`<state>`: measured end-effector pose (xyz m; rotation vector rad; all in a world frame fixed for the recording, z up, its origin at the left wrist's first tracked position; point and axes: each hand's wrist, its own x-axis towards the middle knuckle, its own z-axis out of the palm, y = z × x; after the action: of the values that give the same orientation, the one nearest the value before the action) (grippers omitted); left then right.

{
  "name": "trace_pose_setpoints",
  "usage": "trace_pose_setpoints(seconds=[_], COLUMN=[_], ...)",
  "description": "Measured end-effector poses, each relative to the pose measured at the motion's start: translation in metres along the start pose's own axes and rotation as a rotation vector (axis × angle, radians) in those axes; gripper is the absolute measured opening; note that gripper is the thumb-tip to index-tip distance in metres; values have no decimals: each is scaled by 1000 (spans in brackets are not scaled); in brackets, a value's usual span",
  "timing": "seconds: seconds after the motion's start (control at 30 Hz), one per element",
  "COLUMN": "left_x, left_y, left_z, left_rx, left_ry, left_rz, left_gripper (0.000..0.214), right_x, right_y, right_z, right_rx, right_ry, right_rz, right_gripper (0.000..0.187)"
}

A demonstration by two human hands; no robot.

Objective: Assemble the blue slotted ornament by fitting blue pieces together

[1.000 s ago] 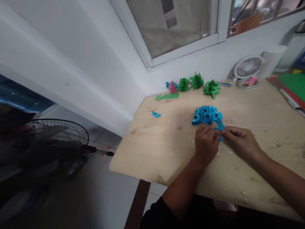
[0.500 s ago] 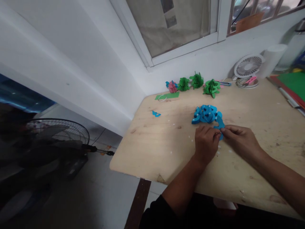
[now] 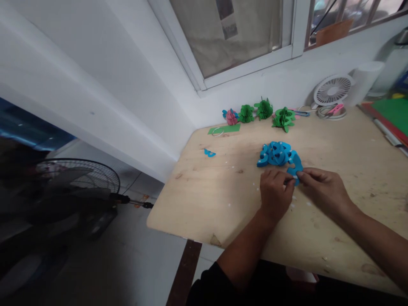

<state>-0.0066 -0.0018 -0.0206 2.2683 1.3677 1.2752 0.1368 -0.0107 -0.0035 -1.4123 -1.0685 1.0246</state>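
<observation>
A curved blue paper cutout is held between my two hands at the near right end of a pile of blue paper cutouts, several of which carry small white patches. My left hand is closed, thumb and fingertips at the cutout's lower left edge. From the other side my right hand pinches its right edge. The fingertips partly cover the lower end of the cutout. Away to the left, a small blue paper piece lies by itself on the wooden table.
Along the wall stand green paper ornaments and a pink and blue one. A green strip lies in front. At the back right are a small white fan, a tape roll and coloured sheets. A floor fan stands left.
The held cutout has turned a little and shows more of its surface, with a white strip now visible near my fingertips. Both hands stay almost in place.
</observation>
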Motion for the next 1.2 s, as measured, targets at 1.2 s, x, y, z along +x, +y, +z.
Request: trace_pose_setpoints(seconds=[1.2], left_x=[0], left_y=[0], left_z=[1], left_rx=[202], left_ry=[-7], left_rz=[176], left_gripper=[19], right_x=[-1], right_y=[7], right_z=[5], right_rx=[131], right_ry=[-20], right_rz=[115], right_gripper=[33])
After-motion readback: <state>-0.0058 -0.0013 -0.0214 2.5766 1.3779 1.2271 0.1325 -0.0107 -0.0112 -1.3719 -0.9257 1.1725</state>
